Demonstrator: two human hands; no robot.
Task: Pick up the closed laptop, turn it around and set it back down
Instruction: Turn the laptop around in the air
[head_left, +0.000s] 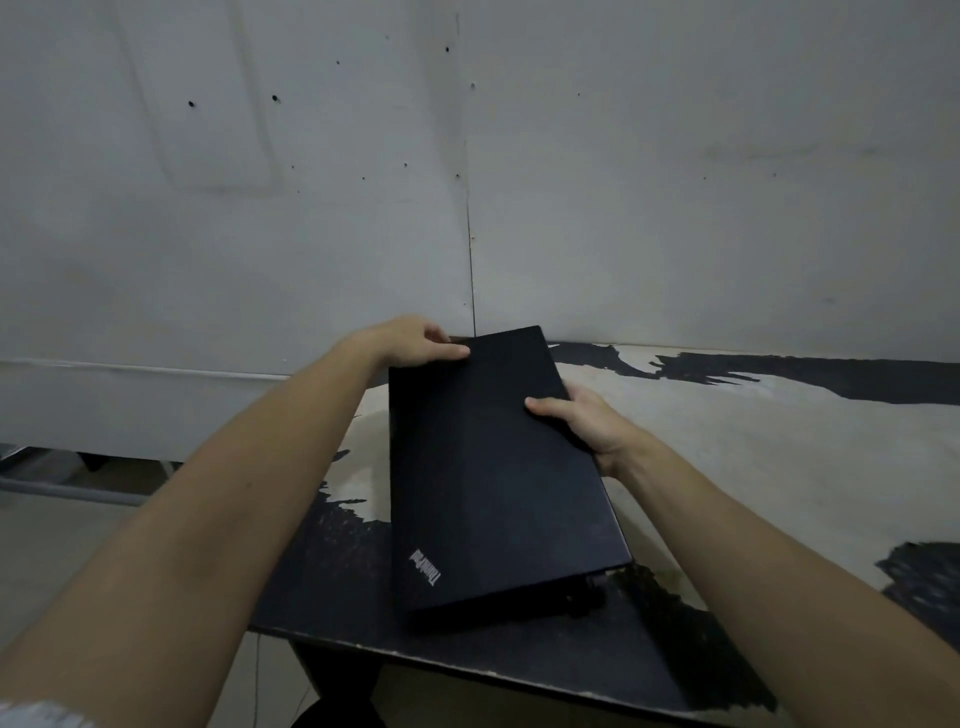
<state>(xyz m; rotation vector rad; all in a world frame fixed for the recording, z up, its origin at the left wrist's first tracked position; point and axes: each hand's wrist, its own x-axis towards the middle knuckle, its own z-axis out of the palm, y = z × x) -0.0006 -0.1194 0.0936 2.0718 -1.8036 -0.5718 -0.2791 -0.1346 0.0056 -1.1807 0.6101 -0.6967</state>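
Both hands gripping closed laptop (493, 467), left hand (415, 340) far corner, right hand (582, 421) right edge

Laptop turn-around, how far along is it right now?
Done: both hands grip the closed laptop, the left hand at its far corner, the right hand on its right edge. In hand: it's angled over the table, apparently mid-turn. Left: finishing the turn, setting it down.

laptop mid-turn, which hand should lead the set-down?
Right, probably. The right hand grips the laptop mid-edge, thumb on the lid; the left hand only pinches the far corner.
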